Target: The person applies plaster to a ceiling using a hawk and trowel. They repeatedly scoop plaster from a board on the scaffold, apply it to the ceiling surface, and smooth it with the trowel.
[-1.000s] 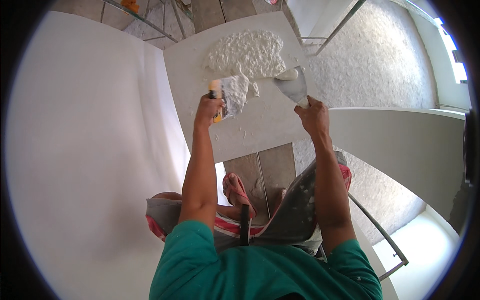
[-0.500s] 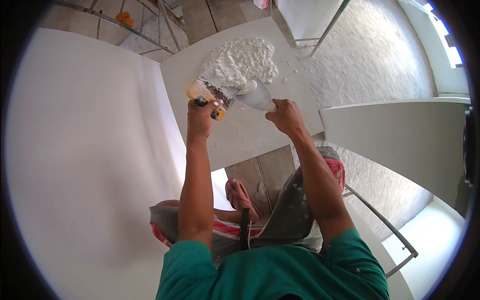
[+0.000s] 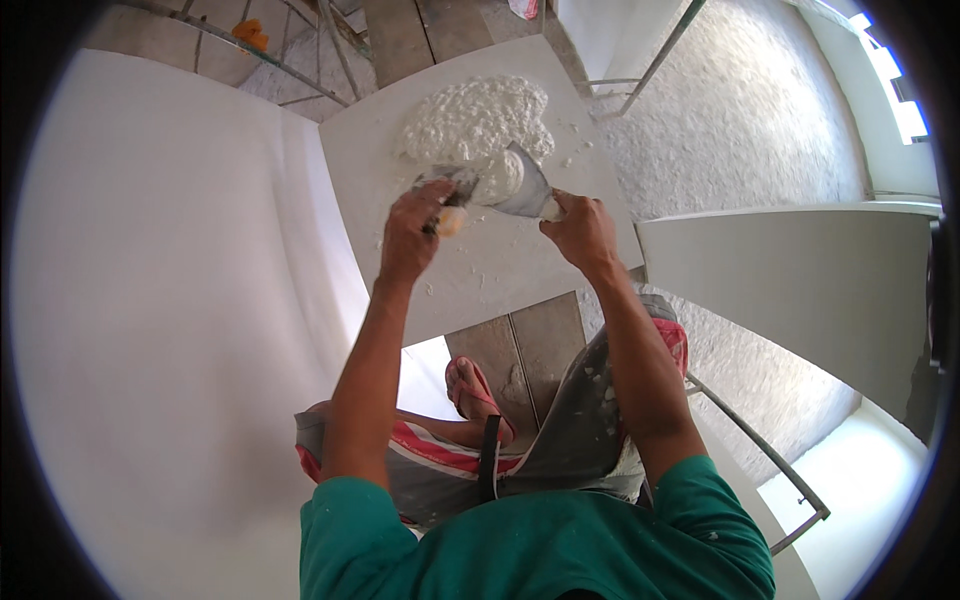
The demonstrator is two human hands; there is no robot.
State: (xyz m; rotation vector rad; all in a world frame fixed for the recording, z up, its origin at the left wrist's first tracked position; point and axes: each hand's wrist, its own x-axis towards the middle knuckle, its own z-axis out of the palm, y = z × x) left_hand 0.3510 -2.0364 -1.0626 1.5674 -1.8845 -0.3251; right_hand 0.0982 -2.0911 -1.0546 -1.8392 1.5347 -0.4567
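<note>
My left hand (image 3: 408,235) is closed round a wide putty knife with a yellow and black handle (image 3: 450,221), its blade partly hidden and blurred. In my right hand (image 3: 583,232) is a putty knife (image 3: 530,192) with a flared metal blade, gripped by the handle. The two blades come close together, with a lump of white putty (image 3: 499,178) between them. Just beyond lies a larger heap of the same lumpy white putty (image 3: 480,112), spread on a pale board (image 3: 500,270). Small crumbs are scattered over the board.
Under the board are brown planks (image 3: 545,335), where my sandalled foot (image 3: 468,388) rests. A white wall (image 3: 180,300) rises at my left. Metal scaffold bars (image 3: 660,55) stand at the far right, with another rail (image 3: 765,445) near my right knee. An orange thing (image 3: 250,35) lies far left.
My left hand has turned over and its wide putty knife has tilted, so the broad yellow handle shows less. Putty now sits gathered against the right blade. My right hand has barely moved.
</note>
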